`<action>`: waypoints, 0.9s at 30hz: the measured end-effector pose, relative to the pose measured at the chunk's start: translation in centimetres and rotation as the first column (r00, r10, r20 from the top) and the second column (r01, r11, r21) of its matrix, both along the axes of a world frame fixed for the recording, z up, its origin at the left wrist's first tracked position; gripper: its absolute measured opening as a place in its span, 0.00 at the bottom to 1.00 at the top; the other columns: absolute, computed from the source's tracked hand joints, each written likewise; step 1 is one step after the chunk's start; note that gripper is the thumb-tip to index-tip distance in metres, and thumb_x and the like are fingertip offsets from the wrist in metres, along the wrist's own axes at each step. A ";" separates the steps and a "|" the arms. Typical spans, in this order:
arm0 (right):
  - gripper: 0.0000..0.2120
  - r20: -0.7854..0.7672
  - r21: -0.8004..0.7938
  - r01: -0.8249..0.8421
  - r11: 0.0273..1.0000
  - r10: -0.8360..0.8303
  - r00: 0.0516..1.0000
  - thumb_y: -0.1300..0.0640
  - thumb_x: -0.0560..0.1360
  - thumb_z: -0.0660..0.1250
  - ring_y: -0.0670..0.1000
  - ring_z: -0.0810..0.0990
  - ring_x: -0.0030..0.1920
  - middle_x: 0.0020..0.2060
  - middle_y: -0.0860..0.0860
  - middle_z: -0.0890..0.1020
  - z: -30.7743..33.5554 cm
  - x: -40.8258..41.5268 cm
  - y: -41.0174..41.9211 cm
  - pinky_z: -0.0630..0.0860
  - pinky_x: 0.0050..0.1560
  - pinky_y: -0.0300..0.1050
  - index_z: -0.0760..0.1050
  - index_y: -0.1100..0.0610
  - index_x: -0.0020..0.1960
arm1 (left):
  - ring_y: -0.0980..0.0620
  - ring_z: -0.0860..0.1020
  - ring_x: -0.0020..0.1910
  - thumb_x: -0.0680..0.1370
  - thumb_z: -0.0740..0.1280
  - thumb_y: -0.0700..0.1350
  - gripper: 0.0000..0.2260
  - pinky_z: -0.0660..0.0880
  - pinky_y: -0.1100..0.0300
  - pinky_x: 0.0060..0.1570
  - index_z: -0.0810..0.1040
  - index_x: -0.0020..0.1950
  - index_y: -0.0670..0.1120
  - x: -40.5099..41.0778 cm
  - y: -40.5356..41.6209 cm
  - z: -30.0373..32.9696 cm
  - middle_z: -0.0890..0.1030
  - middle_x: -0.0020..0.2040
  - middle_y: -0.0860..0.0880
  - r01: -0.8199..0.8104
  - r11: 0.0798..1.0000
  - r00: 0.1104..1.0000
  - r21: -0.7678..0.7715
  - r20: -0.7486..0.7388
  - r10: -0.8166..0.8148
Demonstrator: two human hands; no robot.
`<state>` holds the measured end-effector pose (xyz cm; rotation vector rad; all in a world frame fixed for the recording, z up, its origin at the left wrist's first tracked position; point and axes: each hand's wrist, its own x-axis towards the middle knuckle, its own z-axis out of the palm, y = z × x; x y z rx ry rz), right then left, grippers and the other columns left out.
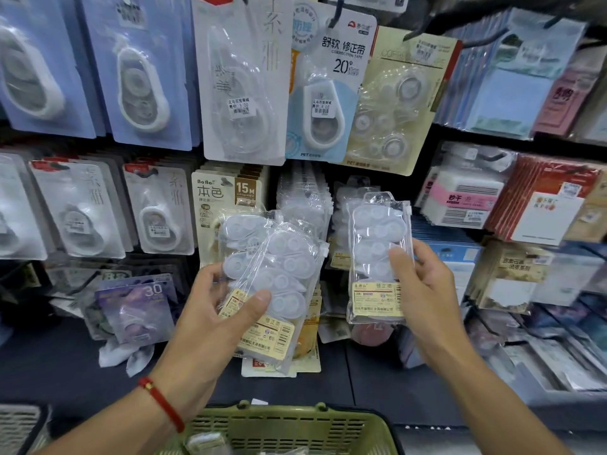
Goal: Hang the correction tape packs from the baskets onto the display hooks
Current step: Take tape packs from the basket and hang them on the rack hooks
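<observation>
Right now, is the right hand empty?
No, the right hand grips one clear pack of correction tapes, held up before the hooks.

white-blue card (331, 77): "CORRECTION TAPE", "20" | beige card (226, 198): "BoBo", "15M" | purple pack (138, 307): "30"

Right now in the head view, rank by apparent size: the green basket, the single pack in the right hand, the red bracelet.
1. Green basket, though cut off by the frame's bottom edge.
2. Single pack in the right hand.
3. Red bracelet, clearly smallest.
Nearness to the camera enlarges the basket and bracelet.
</observation>
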<state>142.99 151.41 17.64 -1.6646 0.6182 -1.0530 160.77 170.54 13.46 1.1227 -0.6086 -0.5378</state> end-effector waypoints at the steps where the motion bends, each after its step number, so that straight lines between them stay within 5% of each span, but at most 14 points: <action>1: 0.14 0.009 0.000 0.002 1.000 -0.002 1.000 0.37 0.79 0.65 0.65 0.85 0.51 0.50 0.53 0.88 -0.1 0.0 -0.1 0.81 0.53 0.69 0.81 0.39 0.60 | 0.49 0.87 0.54 0.68 0.78 0.48 0.24 0.83 0.63 0.44 0.76 0.62 0.53 0.0 0.0 0.0 0.87 0.58 0.49 -0.002 1.000 1.000 0.001 0.003 0.002; 5: 0.09 0.017 -0.015 0.006 1.000 -0.006 1.000 0.43 0.84 0.64 0.55 0.88 0.44 0.48 0.51 0.89 -0.4 0.0 -0.2 0.83 0.42 0.59 0.82 0.39 0.60 | 0.49 0.88 0.52 0.70 0.77 0.44 0.22 0.83 0.62 0.42 0.76 0.62 0.51 0.0 0.0 0.0 0.88 0.56 0.49 -0.013 1.000 1.000 0.005 0.007 0.013; 9: 0.09 -0.010 -0.025 0.077 0.997 -0.078 0.997 0.40 0.82 0.66 0.57 0.80 0.38 0.43 0.61 0.85 -0.4 0.1 -0.3 0.80 0.39 0.67 0.83 0.40 0.56 | 0.50 0.88 0.51 0.70 0.76 0.44 0.22 0.83 0.62 0.42 0.76 0.62 0.51 0.0 0.0 0.1 0.88 0.56 0.49 -0.018 1.000 1.000 0.009 0.006 0.018; 15: 0.12 0.025 -0.003 0.148 0.989 -0.148 0.989 0.40 0.77 0.66 0.54 0.74 0.35 0.41 0.66 0.81 -0.4 0.0 -0.2 0.73 0.37 0.55 0.84 0.44 0.53 | 0.49 0.88 0.51 0.70 0.76 0.44 0.23 0.83 0.61 0.42 0.76 0.63 0.50 -0.1 0.0 0.1 0.88 0.56 0.49 -0.013 1.000 1.000 0.004 0.003 0.013; 18: 0.08 0.024 -0.012 0.149 0.989 -0.149 0.989 0.44 0.81 0.68 0.52 0.80 0.35 0.38 0.56 0.86 -0.6 -0.1 -0.5 0.76 0.38 0.52 0.84 0.45 0.54 | 0.49 0.88 0.52 0.69 0.77 0.45 0.24 0.83 0.61 0.42 0.76 0.63 0.51 0.0 0.1 0.1 0.88 0.56 0.49 -0.017 1.000 1.000 0.005 0.006 0.017; 21: 0.13 -0.058 -0.005 0.173 0.985 -0.173 0.983 0.44 0.82 0.69 0.47 0.87 0.45 0.46 0.46 0.88 -0.8 0.1 -1.2 0.80 0.45 0.47 0.81 0.47 0.64 | 0.48 0.88 0.52 0.69 0.77 0.45 0.24 0.83 0.61 0.43 0.76 0.63 0.50 0.0 0.2 0.1 0.88 0.56 0.48 -0.020 1.000 1.000 0.009 0.007 0.020; 24: 0.22 -0.223 -0.209 0.270 0.940 -0.315 0.923 0.45 0.82 0.69 0.41 0.81 0.52 0.55 0.43 0.81 -1.0 0.0 -1.4 0.73 0.51 0.30 0.74 0.52 0.74 | 0.49 0.88 0.51 0.69 0.77 0.45 0.24 0.83 0.62 0.42 0.76 0.63 0.50 -0.1 0.1 0.1 0.88 0.56 0.49 -0.013 1.000 1.000 0.011 0.008 0.013; 27: 0.14 -0.197 -0.410 0.280 0.868 -0.384 0.902 0.53 0.82 0.70 0.44 0.80 0.53 0.57 0.46 0.78 -0.9 0.1 -0.2 0.76 0.56 0.38 0.77 0.52 0.67 | 0.48 0.88 0.51 0.68 0.78 0.45 0.25 0.83 0.61 0.43 0.76 0.64 0.50 -0.2 0.1 0.2 0.88 0.56 0.48 -0.004 1.000 1.000 0.012 0.004 0.004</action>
